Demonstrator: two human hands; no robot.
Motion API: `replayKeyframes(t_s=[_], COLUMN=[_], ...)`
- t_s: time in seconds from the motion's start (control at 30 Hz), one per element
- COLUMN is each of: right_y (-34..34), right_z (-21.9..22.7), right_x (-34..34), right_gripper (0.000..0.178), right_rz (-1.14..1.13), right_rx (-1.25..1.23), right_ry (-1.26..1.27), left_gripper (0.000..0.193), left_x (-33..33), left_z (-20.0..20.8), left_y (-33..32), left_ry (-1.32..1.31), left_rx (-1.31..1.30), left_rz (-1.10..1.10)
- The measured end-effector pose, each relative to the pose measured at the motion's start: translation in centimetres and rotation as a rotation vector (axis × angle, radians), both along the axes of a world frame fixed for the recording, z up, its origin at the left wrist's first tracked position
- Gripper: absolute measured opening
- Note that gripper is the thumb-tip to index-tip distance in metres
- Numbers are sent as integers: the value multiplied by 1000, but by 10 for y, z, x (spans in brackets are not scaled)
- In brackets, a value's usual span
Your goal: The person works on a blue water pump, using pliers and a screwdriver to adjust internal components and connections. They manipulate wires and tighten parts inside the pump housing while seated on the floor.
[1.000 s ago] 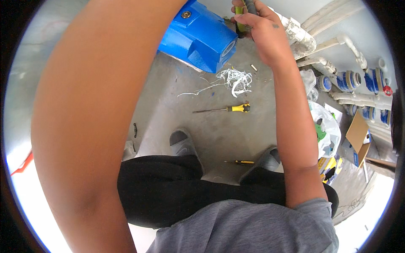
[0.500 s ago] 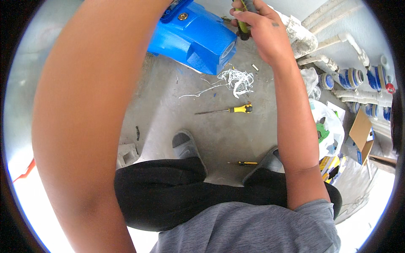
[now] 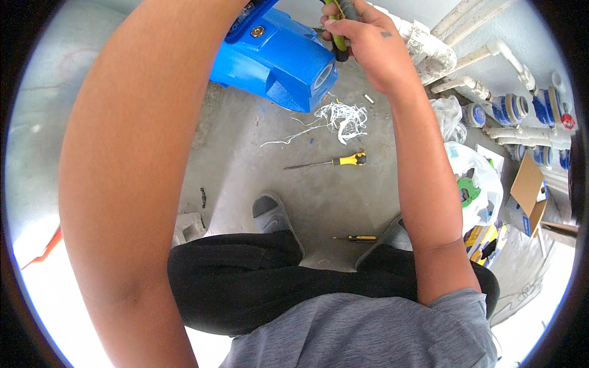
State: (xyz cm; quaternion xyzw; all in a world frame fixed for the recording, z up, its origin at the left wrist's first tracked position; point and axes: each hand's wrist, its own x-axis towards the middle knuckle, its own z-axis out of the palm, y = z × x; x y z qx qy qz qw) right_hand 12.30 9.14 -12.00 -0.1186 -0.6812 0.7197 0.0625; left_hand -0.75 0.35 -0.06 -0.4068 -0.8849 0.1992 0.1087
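Note:
My right hand (image 3: 375,48) is at the top of the view, its fingers wrapped round a tool with two handles, one yellow-green and one dark grey, like pliers (image 3: 338,44). The tool's working end lies beyond the upper edge. Just left of that hand is a blue metal housing (image 3: 276,58), like a pump or motor body, with a brass-coloured plug on top and a round opening at its near end. My left forearm reaches up across the left side, but the hand itself is cut off by the upper edge.
White tangled string (image 3: 343,119) lies on the concrete floor below the housing. Nearer me are a yellow-handled screwdriver (image 3: 350,159) and a smaller one (image 3: 361,237) by my right foot. To the right stand white pipes (image 3: 438,55), blue water meters (image 3: 509,111), a plastic bag (image 3: 481,178) and an opened cardboard box (image 3: 527,190).
My right hand and the tool have shifted slightly left and down in the view. The left forearm has moved a little to the right. The blue housing appears slightly lower and further left.

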Motion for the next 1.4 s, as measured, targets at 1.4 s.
replayKeyframes(t_s=[1.4], right_y=[17], right_z=[6], right_x=[-7], right_gripper=[32], right_rz=[66], right_rx=[293], right_ry=[-163], left_gripper=[13], left_x=[20], left_z=[8], left_y=[-12], left_ry=[-128], left_rx=[248], left_rz=[-40])
